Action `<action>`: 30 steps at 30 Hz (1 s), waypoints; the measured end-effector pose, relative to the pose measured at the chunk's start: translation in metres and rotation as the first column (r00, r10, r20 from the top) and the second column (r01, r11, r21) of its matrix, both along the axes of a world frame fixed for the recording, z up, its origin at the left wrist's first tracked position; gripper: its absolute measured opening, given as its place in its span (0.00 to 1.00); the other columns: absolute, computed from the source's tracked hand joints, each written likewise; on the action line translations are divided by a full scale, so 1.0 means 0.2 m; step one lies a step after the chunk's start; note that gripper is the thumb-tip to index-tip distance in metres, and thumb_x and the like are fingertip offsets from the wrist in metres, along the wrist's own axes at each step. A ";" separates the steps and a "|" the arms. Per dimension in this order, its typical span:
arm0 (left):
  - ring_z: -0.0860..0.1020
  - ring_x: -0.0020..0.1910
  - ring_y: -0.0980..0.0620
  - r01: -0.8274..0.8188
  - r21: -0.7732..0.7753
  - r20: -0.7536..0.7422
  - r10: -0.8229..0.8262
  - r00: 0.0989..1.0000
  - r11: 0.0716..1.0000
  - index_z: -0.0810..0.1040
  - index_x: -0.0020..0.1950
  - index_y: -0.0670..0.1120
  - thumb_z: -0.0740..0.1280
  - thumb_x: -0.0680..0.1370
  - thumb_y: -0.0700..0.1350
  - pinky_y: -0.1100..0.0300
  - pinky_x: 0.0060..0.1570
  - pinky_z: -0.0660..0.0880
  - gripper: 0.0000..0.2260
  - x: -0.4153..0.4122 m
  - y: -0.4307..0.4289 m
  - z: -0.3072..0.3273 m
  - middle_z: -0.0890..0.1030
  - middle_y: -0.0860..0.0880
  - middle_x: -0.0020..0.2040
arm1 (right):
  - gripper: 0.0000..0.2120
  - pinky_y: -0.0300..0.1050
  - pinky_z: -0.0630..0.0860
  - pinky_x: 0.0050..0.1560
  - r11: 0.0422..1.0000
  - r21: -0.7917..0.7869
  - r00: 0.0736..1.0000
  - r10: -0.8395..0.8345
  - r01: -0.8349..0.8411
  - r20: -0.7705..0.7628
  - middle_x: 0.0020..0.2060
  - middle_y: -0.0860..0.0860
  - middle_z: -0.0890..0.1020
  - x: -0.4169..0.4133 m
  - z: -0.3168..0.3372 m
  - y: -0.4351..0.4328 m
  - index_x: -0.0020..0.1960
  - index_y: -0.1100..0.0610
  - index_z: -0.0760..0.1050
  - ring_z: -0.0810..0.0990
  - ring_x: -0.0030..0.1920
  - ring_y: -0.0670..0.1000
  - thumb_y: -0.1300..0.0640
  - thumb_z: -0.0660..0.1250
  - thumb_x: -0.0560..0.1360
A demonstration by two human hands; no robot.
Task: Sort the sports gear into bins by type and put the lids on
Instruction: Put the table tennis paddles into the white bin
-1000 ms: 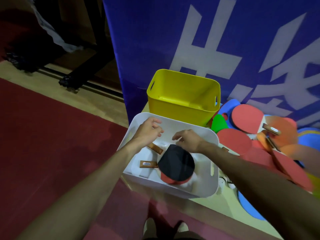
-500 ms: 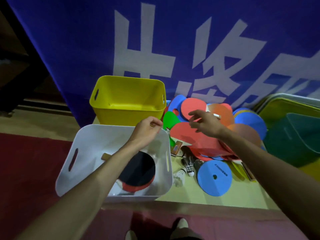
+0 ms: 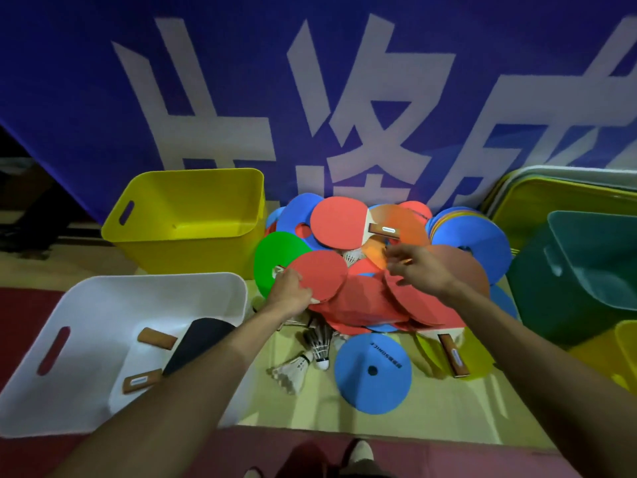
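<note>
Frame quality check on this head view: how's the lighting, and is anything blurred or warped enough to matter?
Head view: dim, uneven light, darkest at the left edge; head view: the right hand is motion-smeared, while the left hand on a red paddle and the shuttlecocks look fairly sharp; head view: wide-angle warp bows the banner lettering.

Dim, flat indoor light; straight lines bow toward the edges; the right hand (image 3: pixel 418 270) is motion-blurred
</note>
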State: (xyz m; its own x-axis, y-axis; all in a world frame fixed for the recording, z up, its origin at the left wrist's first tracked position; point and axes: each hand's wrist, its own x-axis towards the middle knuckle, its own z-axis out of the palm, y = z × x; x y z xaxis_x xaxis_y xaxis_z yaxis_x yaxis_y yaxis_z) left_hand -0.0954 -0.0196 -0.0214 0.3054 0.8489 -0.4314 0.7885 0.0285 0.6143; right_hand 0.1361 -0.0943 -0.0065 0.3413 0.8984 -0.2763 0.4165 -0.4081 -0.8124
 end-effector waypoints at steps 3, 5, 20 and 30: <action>0.68 0.66 0.38 -0.008 -0.017 -0.164 0.005 0.986 1.000 0.66 0.68 0.41 0.64 0.75 0.47 0.47 0.65 0.68 0.23 0.08 -0.04 -0.08 0.68 0.39 0.68 | 0.11 0.51 0.79 0.44 1.000 0.002 0.999 0.015 -0.015 -0.047 0.42 0.51 0.77 0.12 -0.06 -0.02 0.58 0.59 0.75 0.77 0.43 0.53 0.64 0.65 0.76; 0.63 0.69 0.37 -0.024 -0.022 -0.251 0.018 0.968 0.999 0.60 0.72 0.41 0.62 0.77 0.45 0.47 0.66 0.65 0.25 0.11 -0.07 -0.10 0.63 0.38 0.70 | 0.10 0.51 0.79 0.45 1.000 -0.004 0.998 0.022 -0.022 -0.065 0.42 0.50 0.77 0.18 -0.10 -0.02 0.57 0.58 0.76 0.78 0.44 0.53 0.64 0.65 0.76; 0.69 0.66 0.36 -0.057 -0.033 -0.521 0.032 0.853 0.998 0.62 0.67 0.38 0.63 0.79 0.42 0.48 0.61 0.69 0.19 0.07 -0.04 -0.32 0.69 0.37 0.66 | 0.13 0.55 0.80 0.45 0.984 -0.174 0.999 -0.032 0.031 -0.008 0.43 0.63 0.83 0.40 -0.32 -0.14 0.57 0.63 0.77 0.82 0.41 0.57 0.66 0.61 0.74; 0.76 0.51 0.37 0.108 -0.050 -0.472 -0.119 0.873 0.993 0.73 0.59 0.40 0.57 0.82 0.46 0.48 0.47 0.73 0.12 0.06 -0.01 -0.34 0.78 0.37 0.51 | 0.26 0.52 0.71 0.61 0.898 -0.413 0.949 -0.016 0.153 0.315 0.65 0.61 0.73 0.48 -0.41 -0.23 0.69 0.63 0.68 0.73 0.63 0.62 0.53 0.66 0.75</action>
State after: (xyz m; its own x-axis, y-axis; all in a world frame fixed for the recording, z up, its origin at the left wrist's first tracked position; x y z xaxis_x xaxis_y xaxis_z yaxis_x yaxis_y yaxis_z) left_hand -0.0841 -0.0213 -0.0888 0.1539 0.8094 -0.5667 0.9835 -0.0703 0.1667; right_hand 0.2326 -0.1404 -0.0885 0.5372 0.6794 -0.4998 0.5572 -0.7307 -0.3944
